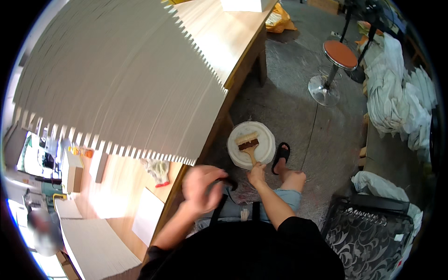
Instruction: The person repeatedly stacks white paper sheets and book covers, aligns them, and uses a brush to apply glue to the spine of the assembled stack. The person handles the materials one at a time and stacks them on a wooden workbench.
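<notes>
My right hand (256, 174) is closed round the wooden handle of a wide flat brush (250, 146). Its pale bristles lie over a round white tub (234, 154) on the floor; I cannot tell whether they touch a lid or the contents. My left hand (201, 187), somewhat blurred, hovers at the table's edge with fingers and thumb apart and nothing visible in it. Just beyond it, a large spread of overlapping grey board sheets (121, 79) covers much of the table (123, 182), their edges stepped like a fan.
A patterned work glove (157, 171) and a white sheet (148, 217) lie on the table, near another board stack (95, 247). To the right stand an orange-topped stool (340, 54), white sacks (387, 88) and a dark patterned chair (368, 235).
</notes>
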{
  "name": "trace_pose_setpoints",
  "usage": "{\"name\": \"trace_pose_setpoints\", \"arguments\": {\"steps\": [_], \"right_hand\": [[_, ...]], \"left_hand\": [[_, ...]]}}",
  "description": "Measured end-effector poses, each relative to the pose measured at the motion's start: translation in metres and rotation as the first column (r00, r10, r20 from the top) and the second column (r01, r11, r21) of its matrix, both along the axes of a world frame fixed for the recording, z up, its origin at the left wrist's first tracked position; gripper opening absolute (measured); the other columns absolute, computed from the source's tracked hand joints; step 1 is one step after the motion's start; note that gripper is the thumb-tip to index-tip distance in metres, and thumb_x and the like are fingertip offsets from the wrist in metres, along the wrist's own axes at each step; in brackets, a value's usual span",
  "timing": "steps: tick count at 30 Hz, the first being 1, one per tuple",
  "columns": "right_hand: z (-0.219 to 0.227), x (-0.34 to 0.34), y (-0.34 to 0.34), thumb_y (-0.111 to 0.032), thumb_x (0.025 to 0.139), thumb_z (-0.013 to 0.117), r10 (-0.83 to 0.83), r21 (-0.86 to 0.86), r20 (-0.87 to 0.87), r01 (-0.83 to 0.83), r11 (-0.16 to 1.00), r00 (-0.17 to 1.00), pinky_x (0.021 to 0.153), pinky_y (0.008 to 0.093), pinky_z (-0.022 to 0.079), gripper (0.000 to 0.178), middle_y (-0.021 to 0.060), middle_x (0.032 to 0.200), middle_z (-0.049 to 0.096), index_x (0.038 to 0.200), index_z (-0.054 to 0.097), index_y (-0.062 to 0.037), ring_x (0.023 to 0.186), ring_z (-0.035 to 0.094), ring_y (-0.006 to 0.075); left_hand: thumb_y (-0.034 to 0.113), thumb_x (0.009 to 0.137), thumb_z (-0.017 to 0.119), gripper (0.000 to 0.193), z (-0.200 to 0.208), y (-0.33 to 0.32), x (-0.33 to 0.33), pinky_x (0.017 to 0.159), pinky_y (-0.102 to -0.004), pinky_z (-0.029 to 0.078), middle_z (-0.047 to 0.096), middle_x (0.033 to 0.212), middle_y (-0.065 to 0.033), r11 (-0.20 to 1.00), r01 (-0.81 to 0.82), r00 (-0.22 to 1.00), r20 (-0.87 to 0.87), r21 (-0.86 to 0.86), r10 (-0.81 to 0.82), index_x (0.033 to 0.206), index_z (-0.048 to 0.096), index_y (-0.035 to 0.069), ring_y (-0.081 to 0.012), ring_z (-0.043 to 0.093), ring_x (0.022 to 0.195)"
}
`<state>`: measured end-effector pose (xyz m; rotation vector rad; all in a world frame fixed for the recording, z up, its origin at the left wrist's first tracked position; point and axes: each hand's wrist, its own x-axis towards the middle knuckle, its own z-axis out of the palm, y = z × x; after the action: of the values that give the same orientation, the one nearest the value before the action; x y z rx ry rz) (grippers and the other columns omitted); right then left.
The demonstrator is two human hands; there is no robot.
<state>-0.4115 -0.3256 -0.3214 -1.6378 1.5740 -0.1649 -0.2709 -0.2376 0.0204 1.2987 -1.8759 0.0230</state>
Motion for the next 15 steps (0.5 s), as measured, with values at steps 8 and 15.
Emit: {"name": "trace_pose_setpoints", "arguments": {"steps": [8, 15], "right_hand": [[0.010, -0.017, -0.061, -0.015, 0.094, 0.061, 0.034, -0.276, 0.197, 0.022, 0.961, 0.980, 0.082, 0.0567, 0.053, 0.061, 0.0202, 0.099, 0.063, 0.150, 0.041, -0.0034, 0.099, 0.067, 0.0476], [0.133, -0.148, -0.070, -0.013, 0.107, 0.048, -0.574, 0.584, 0.789, 0.025, 0.812, 0.218, 0.042, 0.0205, 0.027, 0.048, 0.0062, 0.087, 0.060, 0.155, 0.044, -0.0090, 0.047, 0.034, 0.0039]], "left_hand": [[0.014, 0.091, 0.065, 0.038, -0.303, 0.000, -0.018, 0.091, -0.0450, 0.055, 0.067, 0.118, -0.0180, 0.568, -0.036, 0.978, -0.088, 0.822, 0.190, 0.128, 0.063, 0.005, -0.0363, 0.067, 0.108], [0.016, 0.086, 0.064, 0.039, -0.363, -0.029, -0.027, 0.094, -0.0501, 0.053, 0.065, 0.121, -0.0191, 0.558, -0.102, 0.981, -0.009, 0.824, 0.192, 0.124, 0.065, 0.006, -0.0410, 0.064, 0.111]]}}
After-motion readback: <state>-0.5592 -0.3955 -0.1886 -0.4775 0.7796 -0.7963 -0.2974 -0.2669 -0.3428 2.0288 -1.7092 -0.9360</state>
